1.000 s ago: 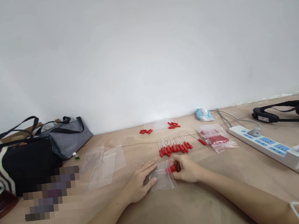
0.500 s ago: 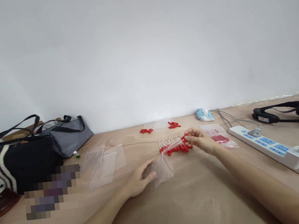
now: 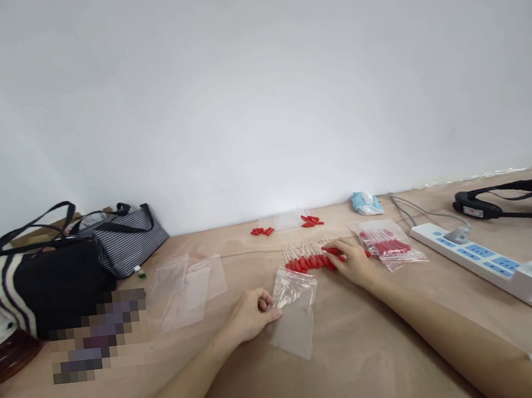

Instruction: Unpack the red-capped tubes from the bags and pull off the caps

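Note:
My left hand point(image 3: 254, 315) is closed with thumb and fingertips on the left edge of a clear zip bag point(image 3: 298, 322). The bag hangs flat, its red-lined top at the near ends of a row of red-handled sticks point(image 3: 308, 262). These sticks have thin pale shafts that point away from me. My right hand point(image 3: 353, 262) is at the right end of the row, its fingers closed around a red handle. Its palm side is hidden, so I cannot tell how many sticks it has. Just right of it lies a clear bag point(image 3: 392, 247) filled with similar sticks.
Several clear bags point(image 3: 188, 296) lie at left. Two small groups of red pieces point(image 3: 262, 231) lie near the wall. At right are a power strip point(image 3: 486, 258), a black headset point(image 3: 508, 199) and a blue-white packet point(image 3: 366, 203). Bags point(image 3: 56, 287) stand at far left.
The clear bag was stretched up toward my right hand; now it hangs flat from my left hand. My right hand has shifted slightly down and right onto the row's end.

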Demonstrator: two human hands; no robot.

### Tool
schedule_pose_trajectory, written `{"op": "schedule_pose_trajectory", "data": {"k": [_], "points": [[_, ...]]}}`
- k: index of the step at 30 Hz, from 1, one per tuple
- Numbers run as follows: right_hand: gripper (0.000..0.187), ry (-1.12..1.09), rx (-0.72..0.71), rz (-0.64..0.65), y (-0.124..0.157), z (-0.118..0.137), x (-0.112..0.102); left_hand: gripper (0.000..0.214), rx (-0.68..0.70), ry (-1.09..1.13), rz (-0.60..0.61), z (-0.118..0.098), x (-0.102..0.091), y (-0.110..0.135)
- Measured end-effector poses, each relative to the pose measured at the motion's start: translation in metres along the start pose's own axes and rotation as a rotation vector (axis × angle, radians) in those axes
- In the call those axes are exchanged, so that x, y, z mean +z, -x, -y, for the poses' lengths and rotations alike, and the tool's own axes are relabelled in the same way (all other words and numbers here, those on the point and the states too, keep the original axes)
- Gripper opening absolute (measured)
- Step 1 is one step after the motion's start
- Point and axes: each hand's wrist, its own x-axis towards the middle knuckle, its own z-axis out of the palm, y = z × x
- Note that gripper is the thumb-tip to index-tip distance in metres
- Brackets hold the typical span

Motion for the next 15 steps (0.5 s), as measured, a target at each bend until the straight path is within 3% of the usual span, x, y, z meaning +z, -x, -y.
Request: {"op": "schedule_pose_trajectory", "data": {"k": [3,6,12,15], "points": [[0.019,0.076,-0.062,0.070,0.002,0.005,0.001,0.021,0.078,0.107,-0.043,0.000,0.000,0.000],[0.023,0.139,-0.099,0.140,0.004,0.007,0.002,0.022,0.040,0.316,-0.116,0.003,-0.015,-0.004],[0.025,0.258,-0.114,0.171,0.007,0.007,0.002,0.034,-0.164,0.523,-0.547,0.041,-0.080,-0.009],[0.024,0.284,-0.101,0.125,0.008,0.008,0.003,0.034,-0.305,0.400,-0.667,0.071,-0.107,-0.001]]}}
